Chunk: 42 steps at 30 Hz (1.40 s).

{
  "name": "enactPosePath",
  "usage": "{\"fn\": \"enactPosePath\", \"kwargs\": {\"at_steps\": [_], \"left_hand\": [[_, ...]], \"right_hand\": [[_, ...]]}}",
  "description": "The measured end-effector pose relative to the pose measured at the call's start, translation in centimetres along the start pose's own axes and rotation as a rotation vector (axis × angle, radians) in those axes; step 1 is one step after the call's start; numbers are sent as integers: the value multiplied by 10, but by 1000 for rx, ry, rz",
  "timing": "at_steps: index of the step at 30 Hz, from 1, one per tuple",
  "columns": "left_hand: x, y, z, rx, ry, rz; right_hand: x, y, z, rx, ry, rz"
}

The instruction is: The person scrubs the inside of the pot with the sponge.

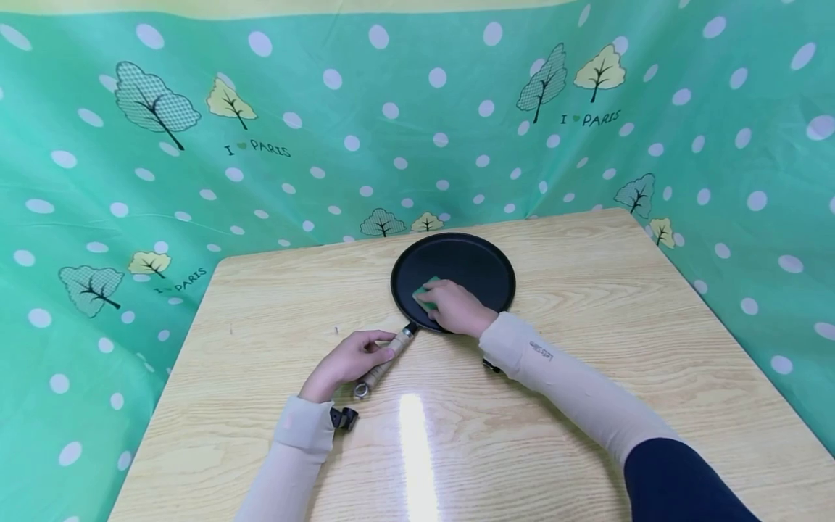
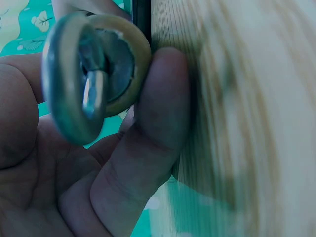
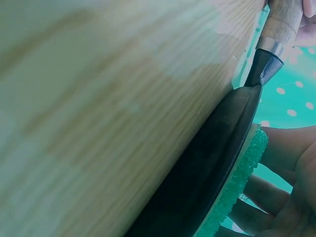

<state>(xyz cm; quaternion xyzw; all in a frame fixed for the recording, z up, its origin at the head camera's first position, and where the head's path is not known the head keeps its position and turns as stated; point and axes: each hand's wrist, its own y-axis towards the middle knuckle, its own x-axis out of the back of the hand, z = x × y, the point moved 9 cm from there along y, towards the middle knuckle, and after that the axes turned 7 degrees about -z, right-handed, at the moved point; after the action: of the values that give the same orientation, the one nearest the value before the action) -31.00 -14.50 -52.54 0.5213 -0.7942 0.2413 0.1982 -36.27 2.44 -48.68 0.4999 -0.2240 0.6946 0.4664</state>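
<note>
A flat round black frying pan (image 1: 466,261) lies on the wooden table, its wooden handle (image 1: 386,362) slanting toward the front left. My left hand (image 1: 355,357) grips that handle, thumb on one side and fingers on the other; a metal hanging ring (image 2: 74,79) at the handle's end shows large in the left wrist view. With its fingers my right hand (image 1: 457,308) holds a green scouring sponge (image 1: 427,293) against the left part of the pan's cooking surface. In the right wrist view the sponge's rough green layer (image 3: 242,177) faces the fingers, its paler side toward the pan.
The pale wood table (image 1: 293,290) extends around the pan, with a bright light reflection in front. A green polka-dot cloth (image 1: 404,130) hangs behind and along both sides. Small black devices (image 1: 344,418) are strapped at both wrists.
</note>
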Motion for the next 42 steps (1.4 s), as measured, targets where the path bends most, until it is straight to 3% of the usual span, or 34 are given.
{"fn": "enactPosePath", "kwargs": {"at_steps": [24,42], "left_hand": [[0,2,-1,-7,-10,1],[0,2,1,-6,-17,-3]], "right_hand": [[-2,16,12,0,-26,-7],[-12,36,14,-88,-85,44]]}}
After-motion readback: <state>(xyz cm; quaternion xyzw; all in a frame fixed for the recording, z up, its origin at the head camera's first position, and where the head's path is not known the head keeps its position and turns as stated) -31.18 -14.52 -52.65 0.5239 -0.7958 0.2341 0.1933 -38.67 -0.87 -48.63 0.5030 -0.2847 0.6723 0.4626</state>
